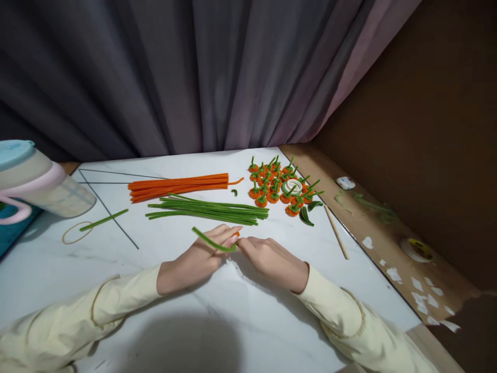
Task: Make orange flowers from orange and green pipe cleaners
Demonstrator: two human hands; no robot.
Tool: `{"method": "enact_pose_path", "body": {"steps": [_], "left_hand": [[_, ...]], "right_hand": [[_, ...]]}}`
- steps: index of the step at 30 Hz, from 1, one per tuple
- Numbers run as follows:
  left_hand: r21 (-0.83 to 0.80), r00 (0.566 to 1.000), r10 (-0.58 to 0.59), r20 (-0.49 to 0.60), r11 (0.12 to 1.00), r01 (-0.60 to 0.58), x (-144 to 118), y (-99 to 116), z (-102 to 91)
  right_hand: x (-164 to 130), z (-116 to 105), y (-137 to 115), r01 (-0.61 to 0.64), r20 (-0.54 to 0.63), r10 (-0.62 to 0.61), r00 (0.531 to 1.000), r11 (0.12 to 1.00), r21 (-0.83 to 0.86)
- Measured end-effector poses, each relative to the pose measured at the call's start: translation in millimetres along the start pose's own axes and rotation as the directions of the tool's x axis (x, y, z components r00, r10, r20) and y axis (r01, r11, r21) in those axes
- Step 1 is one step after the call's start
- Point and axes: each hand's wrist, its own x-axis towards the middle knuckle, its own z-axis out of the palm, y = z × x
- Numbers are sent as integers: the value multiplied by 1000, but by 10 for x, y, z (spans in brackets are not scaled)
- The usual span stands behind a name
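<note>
L hand [196,257] & R hand [272,261] are resting together over the desk [272,326], fingertips touching approx. mid-view; L is pinching a small orange piece [237,234], mostly hidden, & R is curling in against it from the other side, its exact grip covered, so can't tell what R is clamping. Key relation: the green stem [213,244] is running out to the L from that meeting pt, crossing in front of the L fingers, so L hand is lying nearer most of its length, while R fingertips are sitting right by its inner end. Its free tip is pointing far-L, i.e. away from the body; long axis is slanting diag., w/ a slight curve nr the inner end. Orange piece is showing too little to tell its axis. Just past the hands, the green bundle [213,210] is lying roughly L-R, w/ the orange bundle [178,186] farther back, approx. parallel; stemmed orange pieces [275,183] are clustering far-R.
</note>
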Motion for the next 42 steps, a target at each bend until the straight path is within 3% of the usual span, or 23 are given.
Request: {"method": "enact_pose_path", "body": {"steps": [5, 11, 19, 27, 38, 42], "left_hand": [[-71, 1000, -16, 10, 997, 17, 27, 18, 0], [-133, 997, -67, 35, 989, 71, 61, 142, -71], [-71, 996, -10, -90, 997, 4, 1, 62, 3], [-66, 995, -45, -84, 997, 40, 26, 99, -34], [-41, 1000, 14, -27, 999, -15, 36, 122, -48], [-66, 1000, 17, -13, 998, -18, 39, 80, -40]], "right_hand": [[0, -53, -63, 30, 41, -21, 999, 974, -223], [7, 22, -85, 75, -66, -104, 992, 935, -347], [15, 50, -133, 1, -220, -63, 974, 963, -271], [15, 42, -91, -13, -231, -69, 971, 942, -335], [26, 59, -128, 25, -229, -135, 964, 903, -428], [17, 54, -117, 13, -204, -86, 975, 943, -333]]}}
